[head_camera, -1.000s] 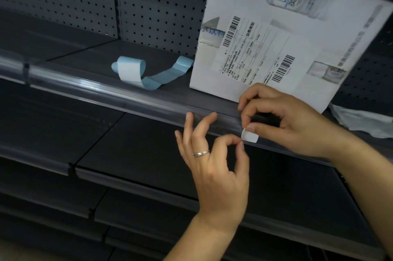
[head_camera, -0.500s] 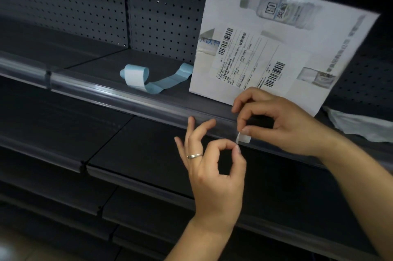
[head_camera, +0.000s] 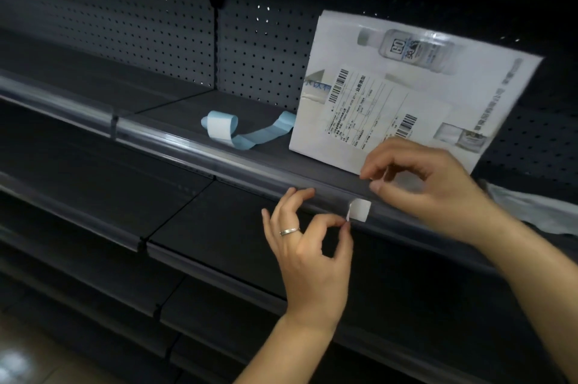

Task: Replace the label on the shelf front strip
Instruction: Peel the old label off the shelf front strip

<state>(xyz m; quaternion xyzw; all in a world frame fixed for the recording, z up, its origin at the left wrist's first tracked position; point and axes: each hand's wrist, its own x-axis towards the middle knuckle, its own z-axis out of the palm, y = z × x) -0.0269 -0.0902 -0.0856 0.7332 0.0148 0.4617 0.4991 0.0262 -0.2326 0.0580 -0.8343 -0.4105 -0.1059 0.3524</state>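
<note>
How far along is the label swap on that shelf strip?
Midway. Done: the curled blue backing strip lies discarded on the shelf. In hand: the left hand pinches the left edge of the small white label at the clear plastic front strip, the right hand hovering just above. Left: the label hangs loose, not pressed flat.

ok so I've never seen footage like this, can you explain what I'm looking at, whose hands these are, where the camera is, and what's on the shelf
There is no machine here: a camera worn on a person's head looks down at their two bare hands in front of dark, mostly empty store shelving. The left hand, wearing a ring, pinches the corner of a small white label at the clear front strip of the shelf. The right hand rests at the strip just above the label, its fingers curled; what its grip holds, if anything, is unclear. On the shelf lie a curled blue ribbon of label backing and a white printed sheet with barcodes, propped against the pegboard back.
</note>
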